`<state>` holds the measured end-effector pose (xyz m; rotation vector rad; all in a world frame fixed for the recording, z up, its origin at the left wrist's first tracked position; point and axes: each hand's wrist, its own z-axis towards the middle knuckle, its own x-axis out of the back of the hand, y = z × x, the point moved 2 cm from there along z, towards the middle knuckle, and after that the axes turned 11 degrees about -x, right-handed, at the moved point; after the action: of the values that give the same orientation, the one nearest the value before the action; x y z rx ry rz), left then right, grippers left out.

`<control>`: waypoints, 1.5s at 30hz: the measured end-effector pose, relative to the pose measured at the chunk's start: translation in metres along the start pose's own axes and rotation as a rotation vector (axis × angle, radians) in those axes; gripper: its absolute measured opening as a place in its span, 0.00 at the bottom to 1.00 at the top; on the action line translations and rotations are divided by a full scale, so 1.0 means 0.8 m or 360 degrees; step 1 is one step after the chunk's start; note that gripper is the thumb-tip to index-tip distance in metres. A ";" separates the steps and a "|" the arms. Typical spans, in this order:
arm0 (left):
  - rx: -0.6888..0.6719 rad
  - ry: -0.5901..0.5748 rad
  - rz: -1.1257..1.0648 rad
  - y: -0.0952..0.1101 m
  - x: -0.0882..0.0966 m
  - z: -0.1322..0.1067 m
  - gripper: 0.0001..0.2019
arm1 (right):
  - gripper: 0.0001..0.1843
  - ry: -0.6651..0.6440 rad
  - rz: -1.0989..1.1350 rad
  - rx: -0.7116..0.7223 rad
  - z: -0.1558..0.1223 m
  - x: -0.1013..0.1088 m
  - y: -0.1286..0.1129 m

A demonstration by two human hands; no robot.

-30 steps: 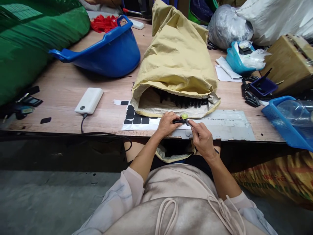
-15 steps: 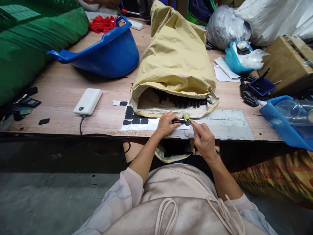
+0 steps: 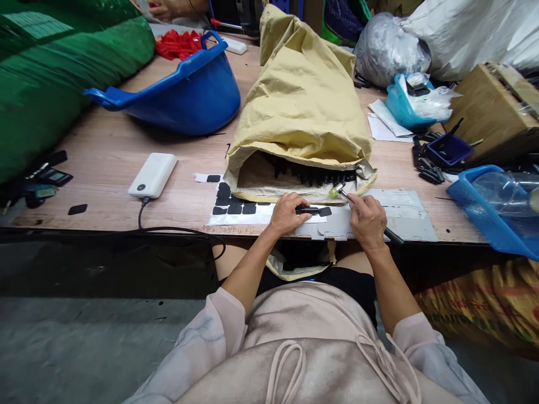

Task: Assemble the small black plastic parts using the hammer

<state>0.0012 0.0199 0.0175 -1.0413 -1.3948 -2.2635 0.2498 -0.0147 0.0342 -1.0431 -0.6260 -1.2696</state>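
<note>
My left hand [image 3: 287,213] is closed on a slim black part [image 3: 314,211] that lies flat at the table's front edge, its wider end pointing right. My right hand [image 3: 367,220] grips a small hammer [image 3: 339,191] with a yellow-green head and a dark handle; the head is raised up and to the right of the black part, not touching it. Under both hands lies a grey metal plate [image 3: 396,216]. Just behind stands an open tan paper sack [image 3: 304,106] with several black parts inside its mouth.
A white sheet with black pads [image 3: 234,209] lies left of my hands. A white power bank [image 3: 153,174] with a cable, a blue basin [image 3: 185,90], a green sack [image 3: 63,73], blue baskets [image 3: 484,207] and a cardboard box [image 3: 492,106] crowd the table. Another person's hand [image 3: 166,8] shows at the far edge.
My right hand has swung the hammer up and to the right, off the black part. My left hand stays on the part.
</note>
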 end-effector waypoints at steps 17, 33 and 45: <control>-0.0169 0.0045 0.0034 0.002 0.001 -0.006 0.08 | 0.18 0.0000 -0.0016 -0.0125 -0.009 -0.022 0.009; 0.0278 -0.1104 0.0185 -0.007 -0.104 -0.142 0.18 | 0.18 -0.0001 -0.0012 -0.0128 -0.010 -0.023 0.007; -0.0260 -0.0758 -0.0709 0.074 -0.003 -0.049 0.13 | 0.18 0.0010 0.0006 -0.0123 -0.011 -0.023 0.007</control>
<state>0.0202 -0.0433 0.0442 -1.5290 -1.7997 -2.5844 0.2492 -0.0142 0.0131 -1.1031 -0.5737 -1.3017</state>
